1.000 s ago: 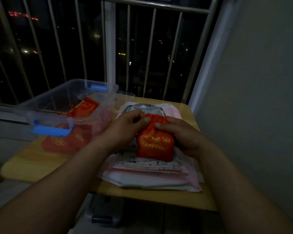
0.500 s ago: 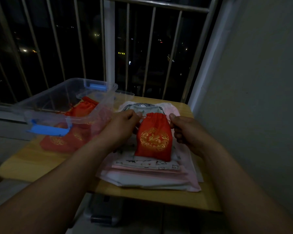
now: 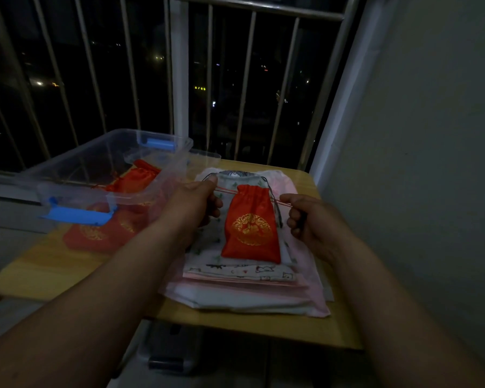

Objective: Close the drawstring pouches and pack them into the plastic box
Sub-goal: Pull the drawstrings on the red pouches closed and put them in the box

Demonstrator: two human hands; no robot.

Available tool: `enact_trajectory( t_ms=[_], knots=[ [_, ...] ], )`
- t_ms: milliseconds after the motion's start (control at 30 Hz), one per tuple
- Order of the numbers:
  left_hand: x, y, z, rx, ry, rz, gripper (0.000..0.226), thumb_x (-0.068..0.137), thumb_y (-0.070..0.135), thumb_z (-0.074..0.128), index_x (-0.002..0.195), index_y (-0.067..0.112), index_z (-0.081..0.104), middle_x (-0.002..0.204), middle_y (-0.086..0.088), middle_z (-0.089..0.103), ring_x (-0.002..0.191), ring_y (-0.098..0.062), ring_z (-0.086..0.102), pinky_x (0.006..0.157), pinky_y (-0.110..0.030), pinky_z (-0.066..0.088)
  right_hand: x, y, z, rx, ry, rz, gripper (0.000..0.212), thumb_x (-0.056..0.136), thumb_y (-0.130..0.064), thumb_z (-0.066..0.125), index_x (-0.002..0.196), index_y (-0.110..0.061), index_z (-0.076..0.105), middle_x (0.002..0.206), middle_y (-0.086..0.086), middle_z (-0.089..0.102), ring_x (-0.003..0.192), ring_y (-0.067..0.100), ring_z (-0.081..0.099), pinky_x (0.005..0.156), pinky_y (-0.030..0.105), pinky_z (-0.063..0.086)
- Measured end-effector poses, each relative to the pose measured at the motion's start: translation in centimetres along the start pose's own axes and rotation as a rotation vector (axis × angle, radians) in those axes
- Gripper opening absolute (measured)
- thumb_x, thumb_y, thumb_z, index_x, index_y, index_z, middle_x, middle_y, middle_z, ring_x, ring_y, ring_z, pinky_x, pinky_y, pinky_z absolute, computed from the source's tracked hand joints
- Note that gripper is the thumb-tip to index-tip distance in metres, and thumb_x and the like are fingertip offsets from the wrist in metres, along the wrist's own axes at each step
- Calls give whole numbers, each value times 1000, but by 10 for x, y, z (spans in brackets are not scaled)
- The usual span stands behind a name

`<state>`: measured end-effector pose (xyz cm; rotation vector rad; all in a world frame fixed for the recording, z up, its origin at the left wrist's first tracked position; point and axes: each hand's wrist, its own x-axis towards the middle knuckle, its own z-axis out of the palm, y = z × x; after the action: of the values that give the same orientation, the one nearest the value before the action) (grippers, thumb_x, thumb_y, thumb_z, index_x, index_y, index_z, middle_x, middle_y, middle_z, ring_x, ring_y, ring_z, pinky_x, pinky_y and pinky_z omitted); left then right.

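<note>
Hands pinch red drawstrings taut: left hand (image 3: 196, 201) and right hand (image 3: 310, 219) flank the cinched red pouch (image 3: 251, 225) lying on the fabric stack (image 3: 247, 278), clear plastic box (image 3: 101, 175) at left.

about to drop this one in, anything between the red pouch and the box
Nothing visible blocks it. The red pouch lies on the cloth stack, the plastic box stands open to its left, and only its near wall must be cleared. Both hands hold the strings.
</note>
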<state>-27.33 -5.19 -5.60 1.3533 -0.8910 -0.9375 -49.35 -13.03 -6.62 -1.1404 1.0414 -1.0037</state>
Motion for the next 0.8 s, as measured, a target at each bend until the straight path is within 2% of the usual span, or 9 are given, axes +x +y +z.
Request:
enact_trajectory(
  t_ms=[167, 333, 433, 500, 567, 633, 700, 767, 800],
  knots=[
    [9, -6, 0, -136, 17, -102, 24, 103, 37, 58, 90, 17, 56, 72, 0, 61, 59, -12, 56, 54, -26, 38, 3, -1, -4, 115, 61, 40, 18, 105, -16, 51, 109, -12, 67, 52, -5, 42, 48, 10, 42, 43, 20, 30],
    [13, -7, -1, -278, 51, -163, 19, 103, 33, 60, 91, 19, 59, 69, 2, 59, 59, -11, 57, 55, -25, 40, 8, -1, -10, 220, 116, 70, 17, 108, -22, 50, 103, -16, 65, 49, -7, 40, 42, 6, 41, 37, 16, 30],
    [14, -6, 0, -419, 59, -190, 21, 106, 27, 55, 90, 16, 58, 74, 0, 63, 66, -12, 63, 58, -23, 50, 11, -1, -12, 275, 133, 97, 13, 106, -18, 52, 106, -16, 65, 47, -7, 39, 43, 6, 42, 40, 16, 31],
    [12, -4, 1, -552, 38, -217, 26, 108, 26, 51, 84, 15, 56, 95, -5, 72, 88, -16, 71, 76, -27, 56, 10, 0, -12, 322, 151, 101, 12, 105, -16, 53, 105, -16, 66, 43, -7, 41, 53, 8, 53, 53, 19, 42],
    [8, -3, 4, -642, -10, -239, 37, 110, 25, 46, 75, 15, 51, 112, -9, 73, 104, -20, 71, 96, -35, 53, 8, -1, -10, 409, 150, 93, 13, 105, -15, 53, 104, -16, 66, 44, -6, 45, 75, 12, 67, 78, 28, 51],
    [6, -3, 8, -743, -49, -253, 39, 110, 25, 43, 74, 15, 48, 104, -9, 74, 100, -22, 73, 104, -42, 50, 6, -5, -8, 570, 107, 89, 12, 106, -13, 52, 104, -12, 63, 46, -4, 45, 83, 16, 74, 94, 40, 54],
    [7, -3, 9, -868, -76, -267, 35, 110, 24, 44, 76, 14, 47, 80, -6, 67, 82, -21, 73, 98, -47, 54, 5, -9, -6, 730, 80, 82, 10, 105, -9, 52, 99, -8, 61, 47, -2, 43, 67, 17, 74, 90, 45, 61],
    [10, -5, 9, -949, -85, -285, 30, 110, 22, 44, 81, 14, 48, 67, -1, 50, 64, -15, 58, 89, -45, 58, 5, -12, -5, 810, 84, 83, 11, 104, -6, 52, 97, -6, 60, 43, -2, 38, 47, 12, 61, 68, 36, 65],
    [10, -5, 9, -954, -84, -296, 25, 110, 20, 44, 86, 15, 49, 65, 1, 43, 59, -12, 49, 81, -40, 60, 5, -13, -5, 822, 88, 90, 10, 104, -6, 52, 97, -6, 59, 42, -2, 34, 41, 10, 52, 57, 29, 62]
  ],
)
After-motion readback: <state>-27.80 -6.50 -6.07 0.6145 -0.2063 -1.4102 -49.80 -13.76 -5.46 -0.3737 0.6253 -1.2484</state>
